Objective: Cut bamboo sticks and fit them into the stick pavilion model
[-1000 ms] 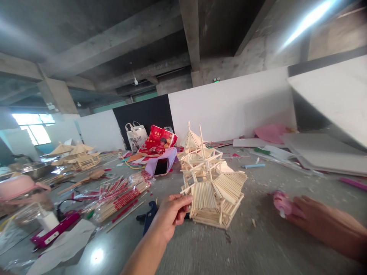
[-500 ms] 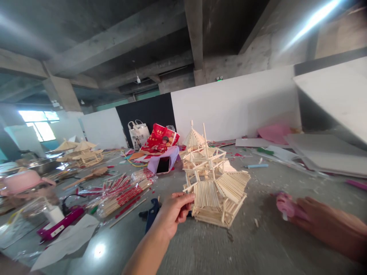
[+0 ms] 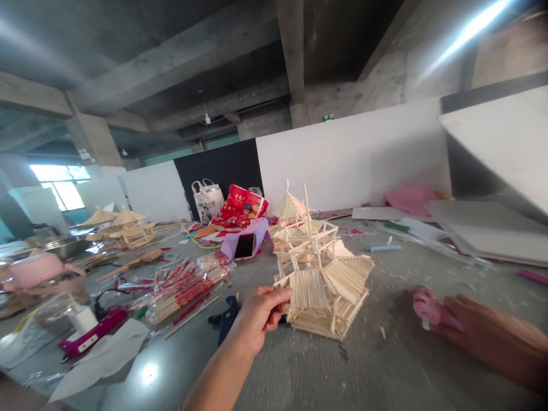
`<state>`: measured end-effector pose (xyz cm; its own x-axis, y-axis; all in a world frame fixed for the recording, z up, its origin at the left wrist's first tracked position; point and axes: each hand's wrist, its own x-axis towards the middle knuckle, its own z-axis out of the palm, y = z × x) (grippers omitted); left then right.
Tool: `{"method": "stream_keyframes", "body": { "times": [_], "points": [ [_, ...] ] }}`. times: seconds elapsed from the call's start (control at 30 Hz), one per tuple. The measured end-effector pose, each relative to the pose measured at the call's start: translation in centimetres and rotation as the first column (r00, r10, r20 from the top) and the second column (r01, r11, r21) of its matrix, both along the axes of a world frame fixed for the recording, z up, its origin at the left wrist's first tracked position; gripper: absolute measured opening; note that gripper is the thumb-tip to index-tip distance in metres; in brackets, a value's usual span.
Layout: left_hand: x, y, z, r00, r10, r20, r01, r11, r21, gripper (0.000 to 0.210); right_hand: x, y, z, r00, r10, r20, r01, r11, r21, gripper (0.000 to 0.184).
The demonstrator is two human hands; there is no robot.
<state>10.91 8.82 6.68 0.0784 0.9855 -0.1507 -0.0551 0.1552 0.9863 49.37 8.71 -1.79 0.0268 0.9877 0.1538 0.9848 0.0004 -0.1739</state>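
A pavilion model (image 3: 314,268) built of thin pale wooden sticks stands upright on the grey table in front of me. It has a pointed roof at the back and slatted lower roofs. My left hand (image 3: 268,311) pinches the left edge of its lower roof, thumb and forefinger together. To the right, apart from the model, my right hand (image 3: 483,337) is wrapped round a pink glue gun (image 3: 426,305) with a pale nozzle tip; part of it is hidden by the hand. A dark blue tool (image 3: 226,319) lies partly behind my left forearm, its kind unclear.
Bundles of red-wrapped sticks (image 3: 188,294) lie left of the model, near a phone (image 3: 244,246) on purple paper. A magenta power strip (image 3: 92,334) and a white sheet (image 3: 103,362) are front left. Other stick models (image 3: 128,228) stand farther back. White boards (image 3: 492,228) lie right.
The view has shifted very slightly. Both hands and the model stay where they were.
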Motion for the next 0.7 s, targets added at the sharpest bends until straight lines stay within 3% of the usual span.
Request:
{"method": "stream_keyframes", "body": {
  "times": [0.7],
  "points": [
    [0.01, 0.03, 0.37, 1.000, 0.022, -0.013, -0.022, 1.000, -0.015, 0.025, 0.38, 0.26, -0.39, 1.000, 0.013, -0.004, -0.013, 0.999, 0.046, 0.030]
  ]
}}
